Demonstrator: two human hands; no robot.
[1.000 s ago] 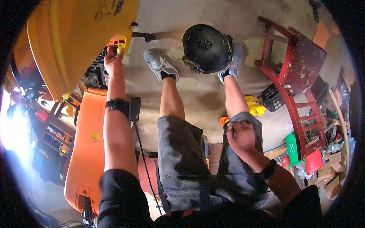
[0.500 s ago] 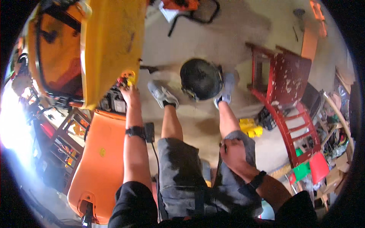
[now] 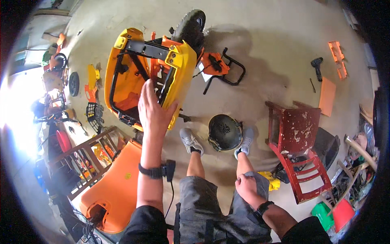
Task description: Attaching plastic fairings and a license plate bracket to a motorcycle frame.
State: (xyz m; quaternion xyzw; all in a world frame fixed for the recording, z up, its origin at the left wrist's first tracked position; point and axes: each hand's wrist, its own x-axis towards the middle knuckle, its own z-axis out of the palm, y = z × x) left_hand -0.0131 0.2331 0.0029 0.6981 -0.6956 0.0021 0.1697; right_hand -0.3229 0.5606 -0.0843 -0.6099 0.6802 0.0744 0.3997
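My left hand point(image 3: 153, 112) is raised over the near side of a yellow and orange vehicle body point(image 3: 183, 75). Its fingers are stretched out and nothing is held in them. Whether the palm touches the body cannot be made out. Inside the body an orange panel and black frame bars show. On my right knee rests my right hand point(image 3: 246, 187), its fingers curled closed; what they hold, if anything, is hidden. A black bucket point(image 3: 223, 140) with dark small bits in it stands on the floor between my shoes. Below my left hand lies a long orange molded piece point(image 3: 120, 185).
A worn red wooden chair point(image 3: 295, 128) stands at the right, beside yellow parts point(image 3: 273, 181). Further off lie a dark power drill point(image 3: 317, 68), an orange board point(image 3: 327, 96) and a bent black tube point(image 3: 235, 71). A tyred wheel point(image 3: 190, 28) is beyond the body. Clutter lines both sides.
My left hand has come away from the small red and yellow item at the body's near corner and opened out. The view has tilted up, showing more floor and the wheel. My right hand stays on the knee.
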